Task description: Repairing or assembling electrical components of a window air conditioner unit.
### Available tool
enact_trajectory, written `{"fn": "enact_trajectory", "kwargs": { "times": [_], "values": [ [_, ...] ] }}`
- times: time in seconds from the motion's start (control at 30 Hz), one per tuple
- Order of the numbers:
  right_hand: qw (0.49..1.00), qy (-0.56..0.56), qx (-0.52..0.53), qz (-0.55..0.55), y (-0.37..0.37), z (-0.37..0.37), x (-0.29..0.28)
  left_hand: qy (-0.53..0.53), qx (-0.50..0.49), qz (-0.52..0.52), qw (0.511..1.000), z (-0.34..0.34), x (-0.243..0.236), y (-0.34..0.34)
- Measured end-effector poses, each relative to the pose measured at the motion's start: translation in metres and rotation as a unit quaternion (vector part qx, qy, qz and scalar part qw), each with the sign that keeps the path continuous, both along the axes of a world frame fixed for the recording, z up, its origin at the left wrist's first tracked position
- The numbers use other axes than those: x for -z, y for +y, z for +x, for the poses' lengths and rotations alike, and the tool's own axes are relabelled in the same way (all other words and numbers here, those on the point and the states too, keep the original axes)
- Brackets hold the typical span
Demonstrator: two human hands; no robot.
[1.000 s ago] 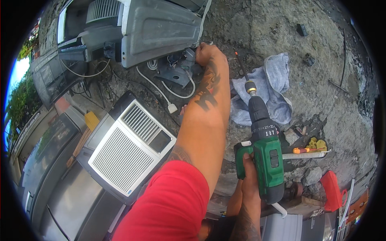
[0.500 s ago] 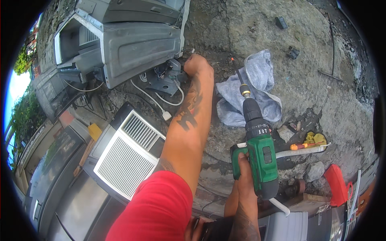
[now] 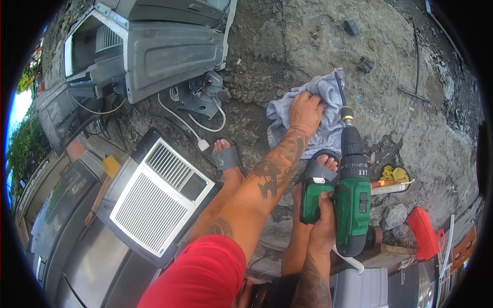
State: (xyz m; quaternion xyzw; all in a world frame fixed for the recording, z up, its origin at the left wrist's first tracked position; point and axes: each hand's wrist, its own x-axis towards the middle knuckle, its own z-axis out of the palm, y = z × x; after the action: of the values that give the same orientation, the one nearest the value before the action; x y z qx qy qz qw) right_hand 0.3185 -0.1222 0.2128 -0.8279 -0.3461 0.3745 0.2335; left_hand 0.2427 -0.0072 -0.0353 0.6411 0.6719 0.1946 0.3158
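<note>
My left hand (image 3: 305,111) has its fingers curled on a crumpled light grey cloth (image 3: 280,115) lying on the concrete. My right hand (image 3: 326,215) grips a green and black cordless drill (image 3: 352,190), its long orange-tipped bit (image 3: 339,82) pointing up the picture over the cloth. Up and left of my left hand lie a loose metal part with wires (image 3: 203,102) and a white plug (image 3: 203,145). My sandalled feet (image 3: 226,156) show on either side of my left forearm.
An opened grey appliance housing (image 3: 174,56) is at upper left, a white grille panel (image 3: 149,205) at lower left. Yellow gloves (image 3: 393,174), a screwdriver, a stone (image 3: 395,215) and a red plastic piece (image 3: 423,231) lie at right, dark blocks (image 3: 351,27) at upper right.
My left hand has left the wired part by the housing and moved right and down onto the cloth, gripping it. The drill has shifted right in the picture; my feet now show.
</note>
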Motion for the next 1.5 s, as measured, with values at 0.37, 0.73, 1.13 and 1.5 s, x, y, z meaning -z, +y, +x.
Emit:
{"fn": "enact_trajectory", "kwargs": {
  "times": [0.37,0.73,1.13,1.5],
  "values": [
    [0.963,0.173,0.203,-0.030,0.009,-0.003,-0.014,0.092,0.081,-0.183,0.975,0.004,-0.007,0.022],
    [0.998,0.062,0.025,0.000,0.012,-0.013,-0.026,0.006,0.080,-0.332,0.940,-0.025,-0.038,0.007],
    [0.991,0.084,-0.001,-0.105,-0.031,-0.040,-0.079,-0.598,-0.404,-0.408,0.560,-0.168,-0.085,-0.036],
    [0.925,0.000,-0.380,-0.006,-0.035,-0.047,-0.046,-0.698,-0.511,-0.260,0.429,-0.254,-0.115,-0.048]
  ]
}}
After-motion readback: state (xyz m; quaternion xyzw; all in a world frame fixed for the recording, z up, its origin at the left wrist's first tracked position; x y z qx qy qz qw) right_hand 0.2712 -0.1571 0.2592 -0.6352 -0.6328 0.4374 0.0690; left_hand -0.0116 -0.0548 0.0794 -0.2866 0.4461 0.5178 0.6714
